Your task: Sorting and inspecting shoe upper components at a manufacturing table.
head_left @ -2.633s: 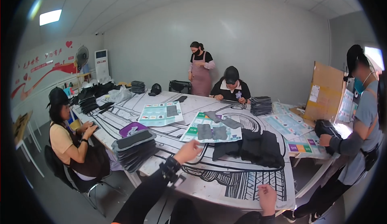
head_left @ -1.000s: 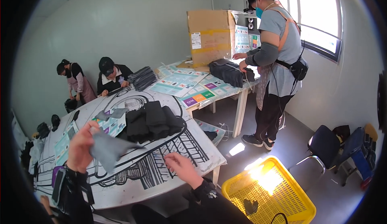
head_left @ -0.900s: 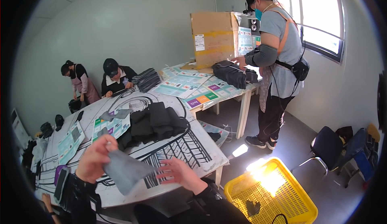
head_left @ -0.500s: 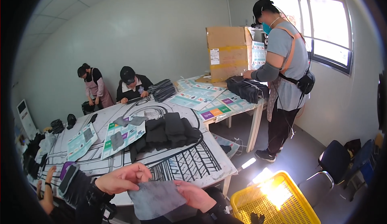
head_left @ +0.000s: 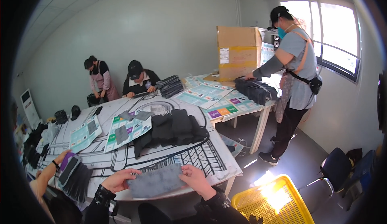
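Observation:
A grey piece of fabric (head_left: pixel 155 181) is spread out flat between my two hands, over the near edge of the table. My left hand (head_left: pixel 117 180) pinches its left end between thumb and fingers. At the opposite end, the right edge is gripped by my right hand (head_left: pixel 196 179). Just beyond lies a heap of black fabric pieces (head_left: pixel 173 129) on the white table (head_left: pixel 107 185). To the left of my hand stands a stack of dark fabric pieces (head_left: pixel 74 179), with another person's hand (head_left: pixel 61 158) at its top.
Printed sheets (head_left: pixel 82 136) with grey scraps lie on the table. A yellow plastic basket (head_left: pixel 258 199) stands on the floor at right. Two people work along the far side; another stands by a side table with a cardboard box (head_left: pixel 238 62). Chairs (head_left: pixel 338 165) are at far right.
The grey fabric has been raised and pulled out wider, with my left hand shifted to its left end. At left, the other person's hand has come up to the stack. The view has shifted slightly.

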Tool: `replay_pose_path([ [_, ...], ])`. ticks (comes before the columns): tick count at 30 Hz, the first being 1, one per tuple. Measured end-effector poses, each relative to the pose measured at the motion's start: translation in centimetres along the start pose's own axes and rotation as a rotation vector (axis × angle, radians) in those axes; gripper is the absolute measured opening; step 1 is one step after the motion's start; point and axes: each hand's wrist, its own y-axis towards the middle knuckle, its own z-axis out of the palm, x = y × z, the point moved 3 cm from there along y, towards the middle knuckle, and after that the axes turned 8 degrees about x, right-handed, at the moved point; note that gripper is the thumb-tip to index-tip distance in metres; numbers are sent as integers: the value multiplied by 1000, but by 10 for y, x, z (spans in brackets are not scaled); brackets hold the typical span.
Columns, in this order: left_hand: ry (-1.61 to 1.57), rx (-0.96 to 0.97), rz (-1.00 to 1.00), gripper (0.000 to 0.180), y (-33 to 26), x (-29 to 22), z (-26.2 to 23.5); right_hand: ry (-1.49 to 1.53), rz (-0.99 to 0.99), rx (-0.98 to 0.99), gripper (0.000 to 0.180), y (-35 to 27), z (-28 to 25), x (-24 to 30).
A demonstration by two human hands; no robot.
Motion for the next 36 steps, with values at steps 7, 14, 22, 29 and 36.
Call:
replay_pose_path([
  [7,-187,-52,54,32,31,48,-65,-156,-148,-111,32,42,-2,-32],
  [14,-100,-412,214,39,22,67,-44,-477,-110,-281,35,42,6,-17],
  [22,200,-547,247,39,24,59,-43,-932,-207,-272,42,34,-8,-2],
  [29,198,-468,167,39,25,52,-48,-856,-93,-179,50,28,-7,7],
  [36,958,-728,355,34,39,16,-63,-845,-154,-250,51,22,-6,10],
])
